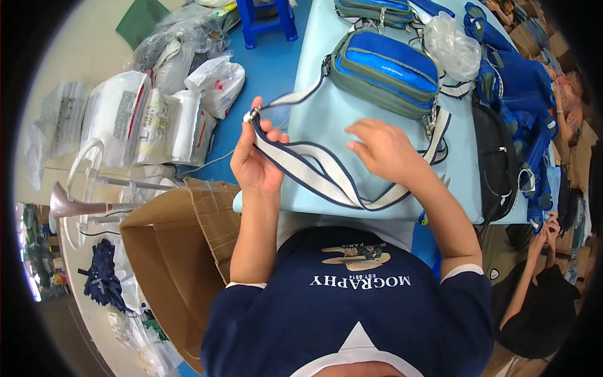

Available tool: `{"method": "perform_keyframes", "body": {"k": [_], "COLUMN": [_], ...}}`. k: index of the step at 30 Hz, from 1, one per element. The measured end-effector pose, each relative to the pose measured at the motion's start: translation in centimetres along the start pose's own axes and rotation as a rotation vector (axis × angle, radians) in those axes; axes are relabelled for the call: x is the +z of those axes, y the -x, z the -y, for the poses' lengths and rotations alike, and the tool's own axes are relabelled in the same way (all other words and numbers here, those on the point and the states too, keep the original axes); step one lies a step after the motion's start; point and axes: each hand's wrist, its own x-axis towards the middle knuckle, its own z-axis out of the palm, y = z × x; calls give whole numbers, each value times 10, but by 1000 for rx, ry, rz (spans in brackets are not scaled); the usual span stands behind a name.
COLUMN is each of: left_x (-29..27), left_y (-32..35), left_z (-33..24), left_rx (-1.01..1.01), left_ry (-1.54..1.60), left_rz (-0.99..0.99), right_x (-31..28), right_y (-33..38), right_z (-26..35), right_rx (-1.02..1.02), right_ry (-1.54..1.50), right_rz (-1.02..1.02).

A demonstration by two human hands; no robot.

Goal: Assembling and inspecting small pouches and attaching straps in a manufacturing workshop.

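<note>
Two hands worked one strap (326, 173) at the table's (308, 119) near edge. The left hand (254, 160) pinched the strap just below its metal clip (250, 115); the right hand (384, 151) hovered open over it, fingers spread. One blue bag (384, 72) lay mid-table, a second (374, 11) was cut off at the far edge. A carton (182, 251) stood left.

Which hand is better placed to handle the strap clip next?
Left, probably. The left hand already pinches the strap just below the clip; the right hand hovers open above the strap's middle.
</note>
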Motion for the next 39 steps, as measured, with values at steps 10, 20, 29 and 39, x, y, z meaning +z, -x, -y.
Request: {"method": "perform_keyframes", "body": {"k": [10,20,29,39], "left_x": [13,-10,-11,21], "left_y": [23,39,47,50], "left_z": [6,-11,-13,-6], "left_rx": [-169,-110,-76,257], "left_ry": [-502,-1240,-1108,-2352], "left_rz": [-92,-452,-187,52], "right_x": [50,39,25,19], "right_y": [-97,-109,-101,-126], "right_z": [3,0,39,24], "right_rx": [-455,-290,-569,-195], "right_ry": [191,409,-317,-505], "right_rz": [-338,-178,389,904]}}
